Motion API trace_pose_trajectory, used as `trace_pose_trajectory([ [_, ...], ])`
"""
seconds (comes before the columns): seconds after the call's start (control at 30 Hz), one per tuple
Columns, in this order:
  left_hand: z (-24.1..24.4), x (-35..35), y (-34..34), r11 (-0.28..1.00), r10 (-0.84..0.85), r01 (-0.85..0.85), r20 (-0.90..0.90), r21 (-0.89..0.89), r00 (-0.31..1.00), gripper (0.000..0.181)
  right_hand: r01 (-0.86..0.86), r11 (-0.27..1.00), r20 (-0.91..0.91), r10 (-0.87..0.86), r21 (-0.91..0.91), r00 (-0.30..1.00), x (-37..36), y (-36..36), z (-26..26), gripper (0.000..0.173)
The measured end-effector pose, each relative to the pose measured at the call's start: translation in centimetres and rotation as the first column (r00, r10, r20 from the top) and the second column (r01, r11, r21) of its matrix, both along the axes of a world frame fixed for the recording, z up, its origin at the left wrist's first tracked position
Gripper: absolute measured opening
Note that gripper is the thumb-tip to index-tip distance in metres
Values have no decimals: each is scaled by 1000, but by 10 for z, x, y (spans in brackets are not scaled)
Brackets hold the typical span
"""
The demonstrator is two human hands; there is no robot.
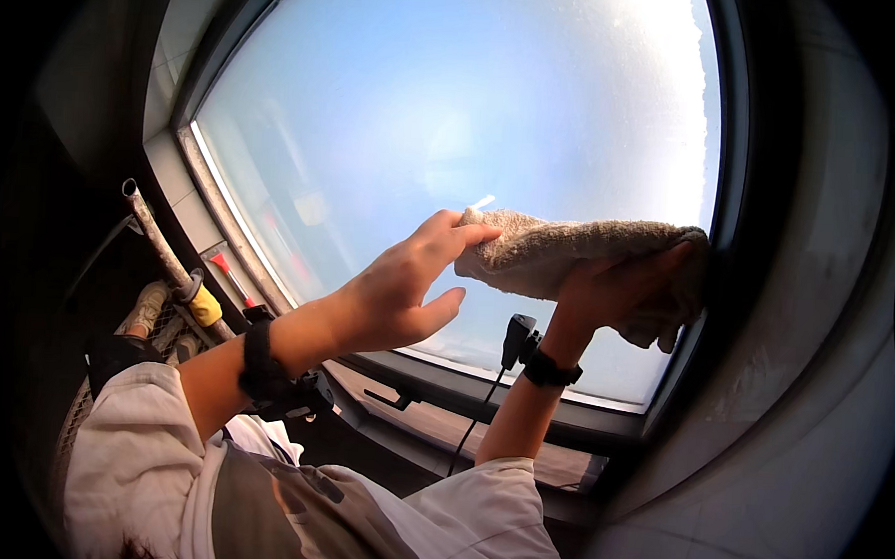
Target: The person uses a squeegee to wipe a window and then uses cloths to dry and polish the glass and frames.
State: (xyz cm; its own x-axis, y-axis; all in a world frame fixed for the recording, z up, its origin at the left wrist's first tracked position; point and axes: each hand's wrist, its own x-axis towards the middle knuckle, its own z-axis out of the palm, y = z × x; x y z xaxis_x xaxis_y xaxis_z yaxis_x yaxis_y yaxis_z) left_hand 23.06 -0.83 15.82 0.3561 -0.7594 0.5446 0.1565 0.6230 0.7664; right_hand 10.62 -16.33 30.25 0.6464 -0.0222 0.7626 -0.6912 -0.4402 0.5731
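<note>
A folded beige terry towel point(591, 244) is held up before a large glass pane point(424, 128), close to the right side of its frame. My right hand point(604, 294) grips the towel from below, its fingers partly in shadow and along the cloth toward the right end. At the towel's left end, my left hand point(417, 278) lays its index finger over the cloth. The left thumb points away beneath, free of the towel. Other left fingers are hidden, so I cannot tell if they pinch it. White haze or foam covers the pane's upper right edge.
A red-handled scraper point(230, 277) lies on the ledge left of the window. Beside it rises a rusty metal tube point(154, 229) with a yellow wrap point(206, 306). A black window handle point(391, 400) sits on the lower frame. Metal mesh shows under the shoes point(147, 307).
</note>
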Motion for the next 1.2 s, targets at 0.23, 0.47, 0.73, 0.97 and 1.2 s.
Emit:
trace_pose_trajectory([
  [0.23,-8,48,4,963,266,-265,-34,48,963,66,-13,990,-48,20,139,999,139,8,2,63],
  [0.47,-9,114,7,842,534,-538,94,33,840,75,-126,986,-207,101,-111,973,267,-6,11,72],
  [0.73,0,162,22,778,602,-624,201,73,773,74,-181,967,-292,124,-178,948,335,-67,20,82],
  [0.97,-21,107,37,911,292,-365,324,192,900,66,163,983,-45,-167,-88,985,175,18,-24,73],
  [1.2,1,73,28,994,5,-39,314,103,949,64,57,995,-33,-55,76,998,46,-18,-10,66],
])
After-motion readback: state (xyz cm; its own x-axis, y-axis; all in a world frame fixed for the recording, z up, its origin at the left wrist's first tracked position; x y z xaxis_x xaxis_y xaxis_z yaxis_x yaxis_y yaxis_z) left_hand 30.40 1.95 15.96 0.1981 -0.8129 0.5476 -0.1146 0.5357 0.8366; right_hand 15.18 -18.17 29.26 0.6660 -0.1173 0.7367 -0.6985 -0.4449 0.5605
